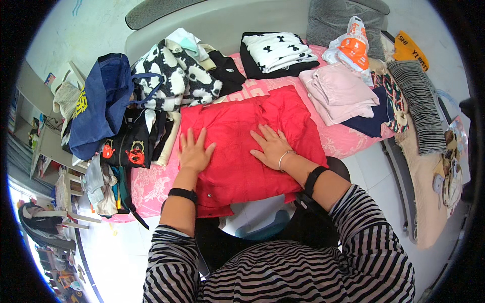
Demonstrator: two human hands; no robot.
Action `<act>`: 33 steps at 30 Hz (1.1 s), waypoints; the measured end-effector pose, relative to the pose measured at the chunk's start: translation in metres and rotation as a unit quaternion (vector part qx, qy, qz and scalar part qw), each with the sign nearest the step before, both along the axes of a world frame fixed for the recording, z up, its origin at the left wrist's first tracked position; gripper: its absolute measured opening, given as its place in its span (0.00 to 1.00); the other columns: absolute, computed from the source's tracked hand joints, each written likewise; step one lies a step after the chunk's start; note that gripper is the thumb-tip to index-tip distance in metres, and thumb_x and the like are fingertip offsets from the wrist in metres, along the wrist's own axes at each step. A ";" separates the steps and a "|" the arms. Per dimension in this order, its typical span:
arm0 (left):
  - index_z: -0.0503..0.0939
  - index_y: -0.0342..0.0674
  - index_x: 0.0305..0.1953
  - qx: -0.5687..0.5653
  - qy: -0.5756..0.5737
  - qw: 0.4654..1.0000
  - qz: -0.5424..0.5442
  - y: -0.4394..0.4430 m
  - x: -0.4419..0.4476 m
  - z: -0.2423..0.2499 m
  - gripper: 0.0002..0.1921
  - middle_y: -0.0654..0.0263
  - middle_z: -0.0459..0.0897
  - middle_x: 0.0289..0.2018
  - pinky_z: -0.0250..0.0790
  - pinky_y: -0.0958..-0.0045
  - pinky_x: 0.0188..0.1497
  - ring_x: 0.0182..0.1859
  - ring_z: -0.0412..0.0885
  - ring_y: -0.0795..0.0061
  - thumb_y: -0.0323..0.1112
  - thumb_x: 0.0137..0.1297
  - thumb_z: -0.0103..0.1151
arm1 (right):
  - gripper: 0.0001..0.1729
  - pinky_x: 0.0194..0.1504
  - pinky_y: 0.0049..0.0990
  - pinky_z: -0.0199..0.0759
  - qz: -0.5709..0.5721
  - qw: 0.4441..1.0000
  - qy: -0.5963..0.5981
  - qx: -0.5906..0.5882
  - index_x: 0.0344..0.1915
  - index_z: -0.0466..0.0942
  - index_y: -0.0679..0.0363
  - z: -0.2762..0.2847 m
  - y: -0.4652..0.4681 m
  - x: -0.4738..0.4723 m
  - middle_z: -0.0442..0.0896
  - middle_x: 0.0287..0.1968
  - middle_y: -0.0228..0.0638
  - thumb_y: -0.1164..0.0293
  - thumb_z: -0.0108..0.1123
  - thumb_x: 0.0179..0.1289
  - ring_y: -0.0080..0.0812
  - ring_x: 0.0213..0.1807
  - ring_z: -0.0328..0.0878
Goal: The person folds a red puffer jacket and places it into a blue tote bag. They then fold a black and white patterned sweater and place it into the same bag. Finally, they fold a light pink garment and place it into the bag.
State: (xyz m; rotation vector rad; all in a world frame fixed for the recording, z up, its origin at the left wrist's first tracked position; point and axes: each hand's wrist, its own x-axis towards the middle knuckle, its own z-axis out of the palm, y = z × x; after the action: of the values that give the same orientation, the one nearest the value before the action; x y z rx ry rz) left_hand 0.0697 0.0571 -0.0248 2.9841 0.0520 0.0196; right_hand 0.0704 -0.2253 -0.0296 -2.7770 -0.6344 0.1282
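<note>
A red garment with a snap fastener [235, 163], folded into a broad, wrinkled bundle, lies on the pink patterned cover [151, 185] of a sofa. Its near edge reaches over the sofa's front. My left hand [196, 150] rests flat with fingers spread on its left side. Toward its upper right, my right hand [272, 147] lies palm down, fingers apart, a thin bracelet at the wrist. Both palms press or rest on the cloth, and neither hand grips it.
Left are a navy fabric bag [102, 102], a black-and-white fleece item [178, 79] and a black embroidered garment [129, 140]. Behind lies folded white bow-print clothing [278, 51]. Folded pink clothes [339, 91] and a plastic bag [350, 49] are right. A striped cushion [418, 106] is farther right.
</note>
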 end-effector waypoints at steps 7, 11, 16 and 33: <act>0.58 0.40 0.75 -0.018 0.108 0.987 0.116 0.034 0.018 0.010 0.47 0.46 0.55 0.76 0.55 0.43 0.74 0.77 0.56 0.44 0.67 0.66 0.57 | 0.20 0.57 0.44 0.75 -0.006 0.982 -0.078 0.170 0.51 0.79 0.65 0.034 -0.014 0.042 0.83 0.49 0.52 0.60 0.58 0.69 0.54 0.53 0.80; 0.69 0.33 0.67 -0.148 -0.104 0.978 -0.101 -0.002 0.041 0.035 0.34 0.43 0.68 0.69 0.58 0.57 0.74 0.70 0.67 0.44 0.44 0.66 0.65 | 0.19 0.61 0.44 0.71 -0.010 0.964 -0.144 0.223 0.56 0.77 0.65 0.032 -0.017 0.093 0.81 0.53 0.54 0.69 0.57 0.68 0.55 0.58 0.77; 0.70 0.37 0.66 -0.154 -0.187 0.947 -0.213 -0.067 0.094 0.030 0.29 0.46 0.74 0.65 0.60 0.57 0.73 0.70 0.68 0.46 0.35 0.65 0.64 | 0.24 0.70 0.49 0.60 -0.017 0.969 -0.179 0.168 0.62 0.73 0.64 0.005 -0.007 0.125 0.77 0.63 0.52 0.70 0.56 0.67 0.56 0.69 0.68; 0.82 0.40 0.36 -0.279 -0.288 0.893 -0.204 -0.078 0.049 0.032 0.12 0.60 0.79 0.35 0.67 0.60 0.52 0.43 0.78 0.57 0.18 0.49 0.65 | 0.17 0.53 0.43 0.69 0.080 0.948 -0.138 0.274 0.45 0.81 0.59 0.026 -0.007 0.109 0.83 0.46 0.43 0.61 0.67 0.59 0.48 0.51 0.79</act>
State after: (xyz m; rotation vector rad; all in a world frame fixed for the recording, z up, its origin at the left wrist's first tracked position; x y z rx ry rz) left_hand 0.1189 -0.0212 0.0073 2.2499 -0.5391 0.7022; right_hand 0.1790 -0.2324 -0.0034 -2.2157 -0.8175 -0.3583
